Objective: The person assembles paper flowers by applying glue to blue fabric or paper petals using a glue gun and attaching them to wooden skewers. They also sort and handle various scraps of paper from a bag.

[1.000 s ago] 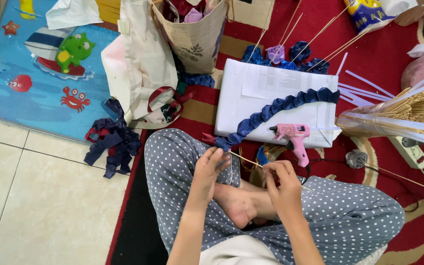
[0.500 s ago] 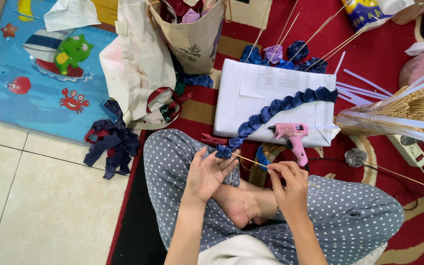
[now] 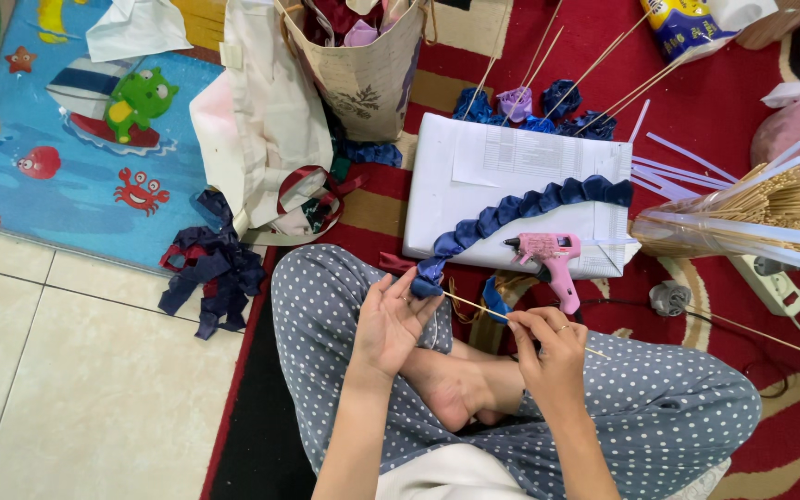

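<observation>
Not much changed vs a sec ago: both hands have lifted a bit off the lap and the stick sits more level now, rest of the floor stuff hasn't budged.

Left hand (image 3: pixel 391 319) is half curled, fingertips pinching the near end of the blue ribbon strip (image 3: pixel 511 215) where it meets the thin wooden stick (image 3: pixel 511 322). Right hand (image 3: pixel 548 347) is clenched on the stick w/ thumb + forefinger, stick running across btwn both hands above the crossed legs in dotted pants (image 3: pixel 659 407).

Progress, imo: strip's already folded into a long row of scallops lying over the white box (image 3: pixel 474 157), so the folding looks mostly done; only the near end's on the stick, rest seems left to go.

Pink glue gun (image 3: pixel 553 255) rests on the box edge, just beyond the hands. Further out: bundle of sticks (image 3: pixel 743 218) on the red rug (image 3: pixel 400 208), finished blue rosettes (image 3: pixel 562 97) behind the box, tote bag (image 3: pixel 368 74).
</observation>
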